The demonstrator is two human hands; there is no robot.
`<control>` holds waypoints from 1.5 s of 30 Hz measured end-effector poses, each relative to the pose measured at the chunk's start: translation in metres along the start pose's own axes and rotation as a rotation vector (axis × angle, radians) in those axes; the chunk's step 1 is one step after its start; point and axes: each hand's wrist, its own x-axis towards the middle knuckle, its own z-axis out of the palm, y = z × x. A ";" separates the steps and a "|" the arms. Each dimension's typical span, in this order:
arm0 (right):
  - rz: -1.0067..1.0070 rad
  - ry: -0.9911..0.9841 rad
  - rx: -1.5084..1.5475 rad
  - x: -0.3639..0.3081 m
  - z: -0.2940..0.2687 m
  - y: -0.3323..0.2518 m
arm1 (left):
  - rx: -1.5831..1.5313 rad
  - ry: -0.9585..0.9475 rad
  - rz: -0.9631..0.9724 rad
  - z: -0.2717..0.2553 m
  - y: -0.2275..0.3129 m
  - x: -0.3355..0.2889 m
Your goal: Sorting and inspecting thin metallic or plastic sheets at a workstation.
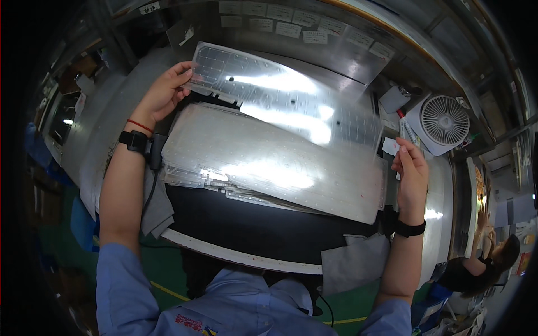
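Observation:
My left hand (168, 92) pinches the left end of a long, thin, shiny see-through sheet (263, 84) with a printed grid and small dark holes. Tilted, the sheet slants down to the right above a stack of similar flat sheets (269, 151), which lies on the black surface. The fingers of my right hand (411, 173) are closed on a small white piece (391, 147) with a reddish mark, beside the sheet's right end. Glare hides part of the sheet's surface.
At the right stands a white fan (444, 120), with a white container (395, 99) next to it. Grey cloths (356, 263) hang over the table's front edge. Paper notes (288, 30) line the back panel. Another person (482, 269) is at the far right.

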 end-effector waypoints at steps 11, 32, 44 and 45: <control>0.110 -0.078 -0.354 -0.003 0.002 0.005 | -0.081 0.031 0.010 0.015 0.010 -0.008; 0.073 -0.218 -0.177 -0.008 0.008 -0.006 | 0.020 0.017 -0.122 0.013 -0.001 -0.005; 0.040 -0.197 -0.131 -0.007 0.007 -0.002 | 0.057 -0.024 -0.094 0.019 0.002 -0.004; 0.017 -0.193 -0.090 -0.006 0.005 -0.001 | 0.056 -0.021 -0.094 0.017 0.002 -0.004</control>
